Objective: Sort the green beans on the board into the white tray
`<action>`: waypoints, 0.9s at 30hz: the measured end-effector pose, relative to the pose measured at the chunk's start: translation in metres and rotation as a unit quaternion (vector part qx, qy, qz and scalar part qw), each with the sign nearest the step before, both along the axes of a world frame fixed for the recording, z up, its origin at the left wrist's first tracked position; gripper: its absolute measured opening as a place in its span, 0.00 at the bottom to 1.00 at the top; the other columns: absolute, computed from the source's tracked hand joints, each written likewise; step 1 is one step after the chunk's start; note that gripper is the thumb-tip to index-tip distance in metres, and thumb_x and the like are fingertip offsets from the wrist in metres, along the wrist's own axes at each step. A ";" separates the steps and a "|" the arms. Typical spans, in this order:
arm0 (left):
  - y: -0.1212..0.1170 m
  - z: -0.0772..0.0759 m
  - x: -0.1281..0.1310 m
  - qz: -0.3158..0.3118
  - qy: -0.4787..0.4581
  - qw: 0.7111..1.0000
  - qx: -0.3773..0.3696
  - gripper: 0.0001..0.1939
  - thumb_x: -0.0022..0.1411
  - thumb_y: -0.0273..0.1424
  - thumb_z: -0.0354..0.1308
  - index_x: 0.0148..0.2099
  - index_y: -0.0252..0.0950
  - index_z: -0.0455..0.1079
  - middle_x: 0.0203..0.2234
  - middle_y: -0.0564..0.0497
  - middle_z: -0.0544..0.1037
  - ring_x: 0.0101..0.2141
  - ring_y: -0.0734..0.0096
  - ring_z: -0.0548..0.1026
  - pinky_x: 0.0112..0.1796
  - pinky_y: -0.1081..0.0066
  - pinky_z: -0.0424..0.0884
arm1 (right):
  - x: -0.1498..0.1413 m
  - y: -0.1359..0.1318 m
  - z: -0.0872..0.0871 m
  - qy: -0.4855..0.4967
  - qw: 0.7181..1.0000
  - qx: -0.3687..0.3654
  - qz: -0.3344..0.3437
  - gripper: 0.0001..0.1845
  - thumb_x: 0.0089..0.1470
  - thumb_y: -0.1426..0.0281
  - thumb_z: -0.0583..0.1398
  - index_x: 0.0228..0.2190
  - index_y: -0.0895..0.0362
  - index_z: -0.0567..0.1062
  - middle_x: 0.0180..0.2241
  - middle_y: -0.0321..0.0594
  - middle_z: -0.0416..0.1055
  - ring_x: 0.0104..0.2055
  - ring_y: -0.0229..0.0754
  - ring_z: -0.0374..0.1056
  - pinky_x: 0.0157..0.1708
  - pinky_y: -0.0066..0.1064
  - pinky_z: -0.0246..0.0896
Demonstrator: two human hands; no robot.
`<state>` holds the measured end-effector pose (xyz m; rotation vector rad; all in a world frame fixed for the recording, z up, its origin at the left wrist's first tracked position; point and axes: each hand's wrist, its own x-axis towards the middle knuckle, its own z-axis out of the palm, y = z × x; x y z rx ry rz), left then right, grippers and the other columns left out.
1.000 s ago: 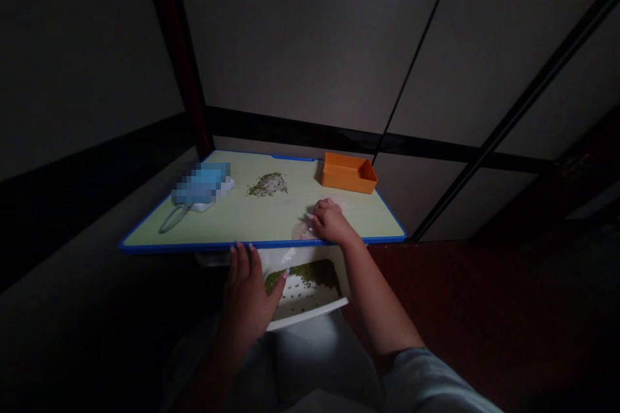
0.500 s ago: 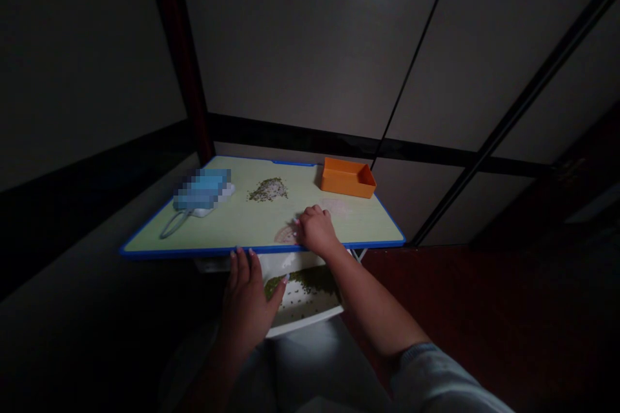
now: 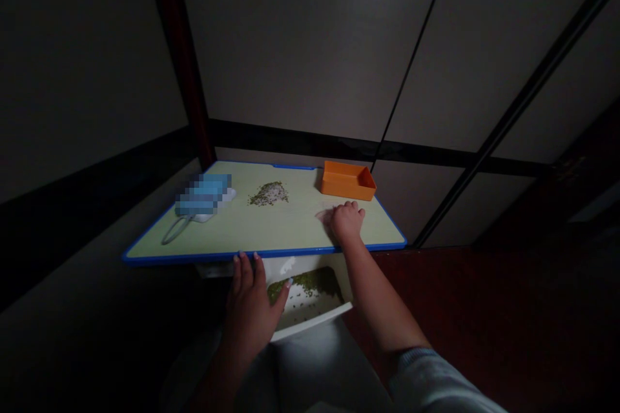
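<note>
My right hand is closed at the right part of the pale yellow-green tabletop. A see-through, fan-shaped piece that looks like a protractor sticks out on its left side; the fingers hide the rest. My left hand is open, fingertips near the table's blue front edge and thumb spread over a white bin. Small green grains like mung beans lie in that bin, mostly toward its far side. A pile of pale and green grains sits on the tabletop, left of my right hand.
An orange open box stands at the table's back right, just beyond my right hand. At the left lies a blurred blue item with a grey loop. Cabinet panels rise behind the table.
My right hand has moved right and away from the front edge, taking the protractor-like piece along. My left hand has stayed nearly in place. The grain pile looks the same.
</note>
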<state>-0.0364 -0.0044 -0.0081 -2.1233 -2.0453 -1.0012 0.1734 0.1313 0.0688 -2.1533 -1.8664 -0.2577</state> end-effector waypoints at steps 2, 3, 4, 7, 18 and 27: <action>0.001 -0.002 -0.001 -0.004 0.004 1.000 0.006 0.41 0.59 0.46 0.48 0.64 0.19 0.50 0.64 0.24 0.47 0.65 0.44 0.41 0.58 0.49 0.53 | 0.009 0.002 0.000 0.016 0.999 0.011 -0.031 0.20 0.59 0.64 0.51 0.39 0.62 0.78 0.44 0.59 0.70 0.49 0.54 0.59 0.45 0.44 0.51; 0.001 -0.003 -0.001 -0.006 0.006 1.000 0.009 0.41 0.59 0.46 0.48 0.64 0.18 0.50 0.64 0.24 0.47 0.65 0.44 0.40 0.59 0.49 0.53 | 0.012 0.003 0.000 0.026 0.998 0.021 -0.045 0.20 0.60 0.64 0.50 0.39 0.62 0.78 0.44 0.58 0.70 0.49 0.54 0.59 0.45 0.43 0.51; 0.002 -0.004 -0.002 -0.010 0.009 1.000 0.012 0.41 0.59 0.46 0.48 0.63 0.17 0.50 0.64 0.23 0.47 0.65 0.44 0.40 0.59 0.50 0.53 | 0.014 0.004 0.000 0.038 0.997 0.033 -0.057 0.21 0.61 0.64 0.49 0.39 0.62 0.78 0.44 0.58 0.70 0.49 0.53 0.59 0.44 0.42 0.51; 0.003 -0.006 -0.003 -0.013 0.012 1.000 0.020 0.41 0.60 0.47 0.47 0.63 0.17 0.51 0.64 0.22 0.46 0.65 0.44 0.40 0.59 0.49 0.52 | 0.018 0.007 0.000 0.077 0.991 0.074 -0.082 0.22 0.63 0.66 0.45 0.40 0.60 0.77 0.44 0.54 0.70 0.49 0.51 0.60 0.43 0.39 0.52; 0.003 -0.007 -0.004 -0.020 -0.031 0.999 0.012 0.40 0.59 0.46 0.48 0.64 0.21 0.51 0.66 0.28 0.42 0.66 0.46 0.38 0.60 0.49 0.50 | 0.022 0.006 -0.008 0.031 0.998 0.038 0.040 0.19 0.61 0.62 0.50 0.35 0.57 0.78 0.45 0.51 0.68 0.50 0.50 0.55 0.45 0.41 0.49; 0.004 -0.010 -0.005 -0.042 -0.032 0.998 0.041 0.34 0.61 0.33 0.48 0.66 0.24 0.47 0.66 0.28 0.39 0.65 0.47 0.37 0.59 0.47 0.51 | 0.012 -0.002 0.013 0.071 0.993 0.083 -0.033 0.24 0.65 0.63 0.43 0.38 0.59 0.75 0.44 0.51 0.68 0.48 0.48 0.60 0.44 0.35 0.54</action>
